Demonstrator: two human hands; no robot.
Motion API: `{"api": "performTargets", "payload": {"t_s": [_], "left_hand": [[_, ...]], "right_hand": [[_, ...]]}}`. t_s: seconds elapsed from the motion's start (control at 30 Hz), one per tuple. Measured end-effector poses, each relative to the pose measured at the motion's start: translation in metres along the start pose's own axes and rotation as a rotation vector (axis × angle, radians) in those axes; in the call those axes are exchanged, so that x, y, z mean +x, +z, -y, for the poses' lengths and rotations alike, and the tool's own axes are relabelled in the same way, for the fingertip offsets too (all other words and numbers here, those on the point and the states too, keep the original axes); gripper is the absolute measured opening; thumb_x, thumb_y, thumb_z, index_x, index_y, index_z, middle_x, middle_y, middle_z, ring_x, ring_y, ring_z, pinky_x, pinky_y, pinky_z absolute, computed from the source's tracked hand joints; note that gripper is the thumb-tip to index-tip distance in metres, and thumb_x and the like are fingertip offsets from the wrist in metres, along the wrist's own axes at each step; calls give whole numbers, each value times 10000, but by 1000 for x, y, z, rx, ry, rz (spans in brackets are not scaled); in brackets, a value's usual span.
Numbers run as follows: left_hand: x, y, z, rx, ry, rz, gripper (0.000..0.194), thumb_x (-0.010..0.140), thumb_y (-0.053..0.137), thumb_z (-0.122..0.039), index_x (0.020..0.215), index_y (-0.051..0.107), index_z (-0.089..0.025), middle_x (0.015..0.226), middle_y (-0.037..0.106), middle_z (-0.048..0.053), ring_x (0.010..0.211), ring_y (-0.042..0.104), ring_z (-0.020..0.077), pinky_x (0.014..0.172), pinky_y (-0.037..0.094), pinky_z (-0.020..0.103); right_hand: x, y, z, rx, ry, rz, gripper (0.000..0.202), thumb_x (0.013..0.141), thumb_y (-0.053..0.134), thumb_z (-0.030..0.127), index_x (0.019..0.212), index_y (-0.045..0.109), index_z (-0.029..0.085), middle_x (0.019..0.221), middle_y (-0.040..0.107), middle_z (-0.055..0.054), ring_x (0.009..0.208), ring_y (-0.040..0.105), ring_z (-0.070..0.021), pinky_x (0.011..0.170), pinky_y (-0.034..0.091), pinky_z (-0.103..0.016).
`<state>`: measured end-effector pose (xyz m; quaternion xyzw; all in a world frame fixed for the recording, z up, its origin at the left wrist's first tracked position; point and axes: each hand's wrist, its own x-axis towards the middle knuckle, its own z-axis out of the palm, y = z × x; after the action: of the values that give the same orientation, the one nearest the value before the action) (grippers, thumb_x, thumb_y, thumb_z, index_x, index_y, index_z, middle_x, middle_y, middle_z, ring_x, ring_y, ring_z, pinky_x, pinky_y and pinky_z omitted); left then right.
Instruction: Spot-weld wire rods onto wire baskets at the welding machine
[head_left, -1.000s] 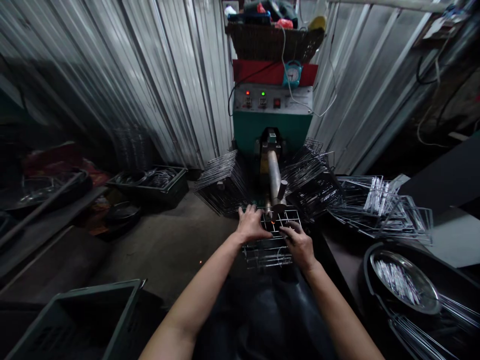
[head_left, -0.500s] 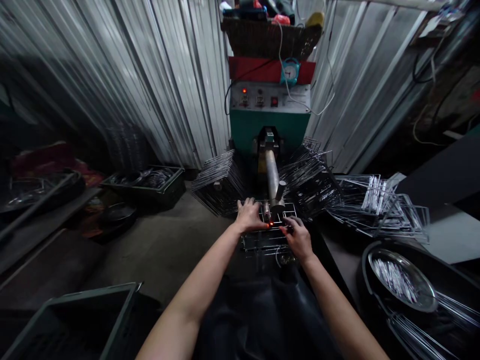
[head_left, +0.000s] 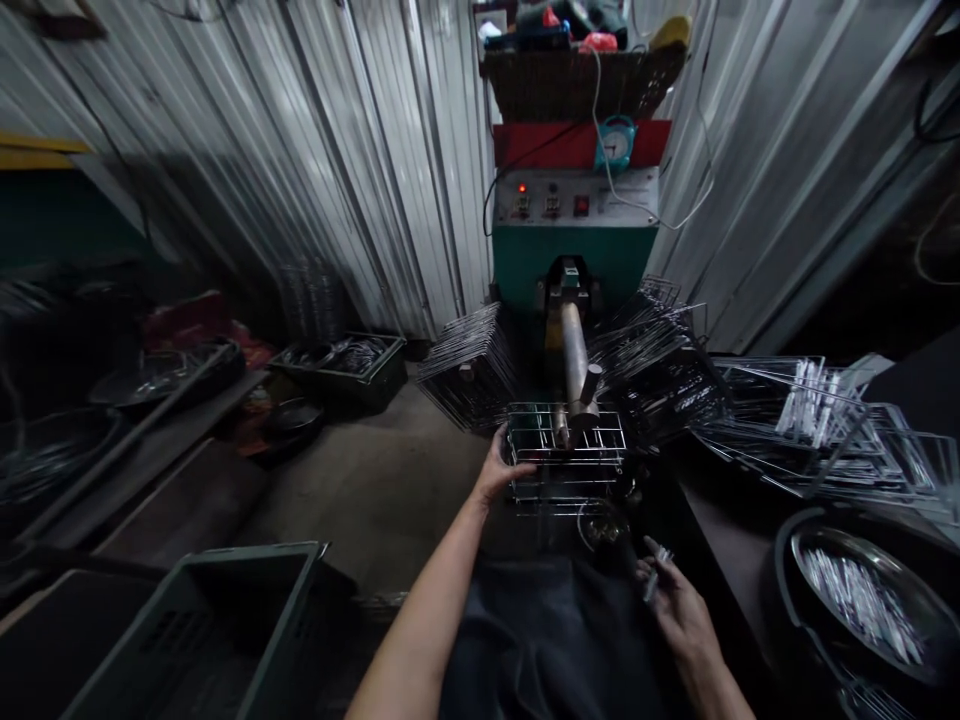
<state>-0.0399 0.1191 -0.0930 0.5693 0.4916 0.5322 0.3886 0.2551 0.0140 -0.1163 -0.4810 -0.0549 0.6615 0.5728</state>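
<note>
My left hand [head_left: 498, 470] grips the left side of a wire rack [head_left: 566, 462], thumb lying along a front wire and fingers around the edge. The rack sits at the electrode tip under the round metal arm [head_left: 574, 345] of a green spot welder [head_left: 576, 245]. Off to the lower right, away from the rack, my right hand [head_left: 679, 605] is closed on a few small shiny metal pieces [head_left: 657, 572]; their exact shape is blurred. Between the rack and my right hand is a small round dish [head_left: 602, 525] with dim contents.
Stacked wire frames [head_left: 472, 365] lean left of the welder, with more frames [head_left: 660, 365] on its right. A round metal bowl [head_left: 862, 600] of metal strips stands at far right. Green crates [head_left: 300, 560] [head_left: 382, 375] are on the left. Dark leather-like cloth [head_left: 555, 640] covers my lap.
My right hand has left the rack and moved down to the right with small metal pieces. The orange glow at the welding tip is gone. The view has turned left.
</note>
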Motion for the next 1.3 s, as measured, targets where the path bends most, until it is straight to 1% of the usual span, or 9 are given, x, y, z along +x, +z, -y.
{"api": "performTargets", "payload": {"t_s": [0.13, 0.27, 0.5, 0.6, 0.73, 0.87, 1.0, 1.13, 1.3], "left_hand": [[5, 0, 0, -151, 51, 17, 1017, 514, 757, -501, 1318, 243, -149, 1345, 394, 173, 1223, 408, 249, 1014, 337, 389], [0, -10, -11, -45, 56, -30, 1004, 531, 694, -594, 1305, 258, -127, 1330, 407, 182, 1223, 408, 248, 1014, 344, 355], [-54, -36, -35, 183, 104, 104, 928, 545, 714, -535, 1303, 301, -196, 1296, 452, 136, 1205, 427, 304, 995, 386, 431], [-73, -41, -44, 337, 193, 101, 850, 539, 711, -518, 1252, 350, -230, 1274, 462, 120, 1180, 446, 334, 976, 391, 493], [-76, -32, -66, 594, 448, 129, 742, 545, 683, -543, 1171, 429, -239, 1245, 470, 115, 1155, 453, 363, 946, 392, 548], [-73, -14, -99, 853, 589, 140, 711, 542, 656, -572, 1131, 492, -210, 1203, 484, 146, 1125, 456, 371, 927, 378, 548], [-79, 1, -126, 1129, 464, 226, 732, 509, 699, -486, 1156, 515, -197, 1235, 468, 167, 1170, 407, 366, 966, 321, 513], [-80, 10, -137, 1241, 349, 326, 829, 465, 739, -453, 1213, 492, -193, 1282, 433, 197, 1204, 365, 378, 1006, 242, 515], [-80, 13, -136, 1246, 287, 351, 840, 467, 734, -444, 1228, 470, -203, 1317, 409, 179, 1221, 340, 381, 1011, 218, 518]], "right_hand": [[-19, -4, 24, 77, 75, -15, 352, 596, 634, 46, 925, 610, 169, 706, 601, 6, 530, 568, -74, 479, 518, -166], [-30, -20, 29, 249, 81, -138, 170, 625, 559, 50, 751, 576, 162, 666, 591, 0, 553, 586, -93, 526, 541, -211], [-38, -30, 19, 219, -155, -38, 121, 619, 614, 166, 711, 535, 160, 640, 590, -3, 520, 536, -99, 377, 379, -174], [-40, -36, 5, -93, -441, -113, 141, 670, 586, 283, 747, 545, 172, 585, 537, 28, 420, 436, -76, 357, 322, -178], [-35, -52, -24, -838, -894, -105, 112, 721, 513, 240, 796, 585, 195, 686, 586, -8, 628, 556, -142, 575, 456, -249], [-35, -57, -32, -1370, -941, 104, 234, 661, 472, 79, 827, 585, 200, 814, 633, -40, 754, 596, -167, 695, 467, -280], [-59, -19, -5, -1384, -944, 367, 279, 713, 458, 84, 949, 556, 196, 915, 636, -54, 852, 592, -161, 762, 445, -280], [-77, 43, 28, -1446, -831, 580, 197, 711, 483, 130, 889, 516, 207, 747, 587, 15, 669, 543, -120, 631, 409, -225], [-61, 97, 19, -1344, -729, 539, 92, 629, 527, 150, 655, 450, 191, 603, 480, 52, 592, 448, -97, 546, 351, -198]]}}
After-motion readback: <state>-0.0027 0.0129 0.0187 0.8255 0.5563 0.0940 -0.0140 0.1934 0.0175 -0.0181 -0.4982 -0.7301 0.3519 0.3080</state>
